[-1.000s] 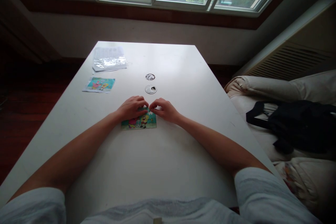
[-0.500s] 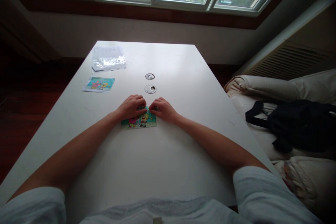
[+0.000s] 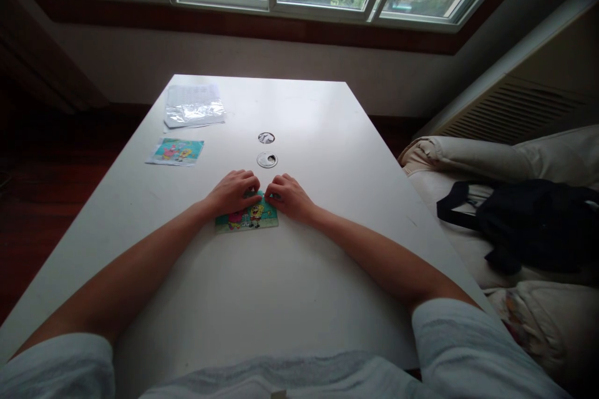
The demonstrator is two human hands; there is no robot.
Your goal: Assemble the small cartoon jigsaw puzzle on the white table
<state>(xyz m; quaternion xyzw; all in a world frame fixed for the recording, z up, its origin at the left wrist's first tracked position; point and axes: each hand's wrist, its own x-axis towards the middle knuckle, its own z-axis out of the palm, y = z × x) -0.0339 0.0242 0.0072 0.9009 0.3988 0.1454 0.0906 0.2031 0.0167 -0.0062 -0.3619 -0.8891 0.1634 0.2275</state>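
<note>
A small jigsaw puzzle (image 3: 248, 218) with a pink and a yellow cartoon figure on a teal ground lies flat on the white table (image 3: 281, 299). My left hand (image 3: 236, 192) is closed over its upper left part, thumb along the picture. At the upper right edge, the fingers of my right hand (image 3: 289, 196) are pinched together on a puzzle piece, mostly hidden beneath them. The fingertips of both hands almost meet. Farther left lies a paper print (image 3: 176, 151) of a similar picture.
Two round silvery discs (image 3: 267, 159) lie just beyond my hands. A clear plastic sleeve with papers (image 3: 194, 106) is at the far left corner. To the right of the table, a dark bag or garment (image 3: 538, 224) rests on a cream sofa (image 3: 486, 153).
My right fingers have drawn in and down onto the puzzle's upper right, covering the pale gap seen there earlier. The left hand stays nearly still.
</note>
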